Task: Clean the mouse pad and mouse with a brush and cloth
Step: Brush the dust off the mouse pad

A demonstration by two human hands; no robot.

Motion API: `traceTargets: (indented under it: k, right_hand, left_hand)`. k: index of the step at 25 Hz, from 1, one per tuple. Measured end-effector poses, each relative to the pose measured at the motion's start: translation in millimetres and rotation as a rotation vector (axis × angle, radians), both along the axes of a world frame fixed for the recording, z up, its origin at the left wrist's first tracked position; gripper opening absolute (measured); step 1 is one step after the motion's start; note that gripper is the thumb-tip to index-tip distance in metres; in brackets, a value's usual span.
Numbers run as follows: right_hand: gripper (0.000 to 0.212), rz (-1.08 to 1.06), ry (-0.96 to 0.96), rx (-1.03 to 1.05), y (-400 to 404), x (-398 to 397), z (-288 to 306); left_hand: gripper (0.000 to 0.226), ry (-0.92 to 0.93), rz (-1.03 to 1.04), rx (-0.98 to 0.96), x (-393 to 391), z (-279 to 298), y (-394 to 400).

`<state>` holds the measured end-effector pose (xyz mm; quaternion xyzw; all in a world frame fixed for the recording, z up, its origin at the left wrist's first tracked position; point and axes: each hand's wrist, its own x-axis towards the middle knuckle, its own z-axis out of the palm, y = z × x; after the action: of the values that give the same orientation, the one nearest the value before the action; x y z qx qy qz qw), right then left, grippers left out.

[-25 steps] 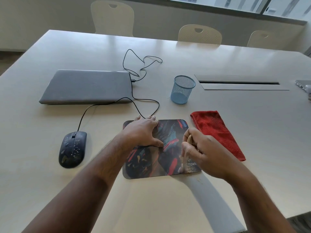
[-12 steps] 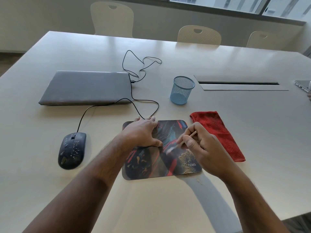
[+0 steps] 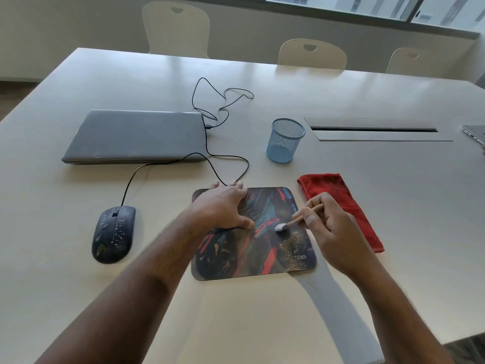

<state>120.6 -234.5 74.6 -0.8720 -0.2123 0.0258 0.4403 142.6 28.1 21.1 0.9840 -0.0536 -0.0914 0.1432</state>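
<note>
A dark, colourfully printed mouse pad lies on the table in front of me, with a patch of pale crumbs near its right front corner. My left hand presses flat on the pad's far left part, fingers spread. My right hand grips a small wooden-handled brush, whose white bristles touch the pad just beside the crumbs. A dark wired mouse, speckled with pale bits, sits to the left of the pad. A folded red cloth lies right of the pad.
A closed grey laptop lies at the back left, with the mouse's black cable looping past it. A blue mesh cup stands behind the pad. A cable slot is set in the table; chairs stand beyond.
My right hand has lifted and swung the brush from the pad's front right corner toward its middle, uncovering the crumb patch. My left hand has stayed put on the pad.
</note>
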Motion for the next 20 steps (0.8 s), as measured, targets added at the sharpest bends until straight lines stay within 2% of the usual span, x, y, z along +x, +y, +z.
traceTargets:
  k: [4, 8, 14, 18, 20]
  right_hand:
    - [0.017, 0.019, 0.037, -0.056, -12, 3, -3]
    - [0.012, -0.172, -0.104, -0.004, -15, 8, -3]
    - [0.016, -0.190, -0.045, -0.194, -18, 10, 1]
    - [0.012, -0.257, -0.110, -0.121, -18, 9, 5]
    - [0.013, -0.266, -0.083, -0.152, -15, 5, 4]
  left_hand:
    - [0.091, 0.001, 0.004, -0.001, 0, 1, 0]
    - [0.090, -0.002, 0.002, 0.000, 0, 1, -1]
    - [0.091, 0.002, 0.001, -0.009, -2, 2, -1]
    - [0.090, 0.003, 0.003, -0.007, -1, 2, -1]
    - [0.090, 0.002, 0.003, -0.011, -1, 3, -1]
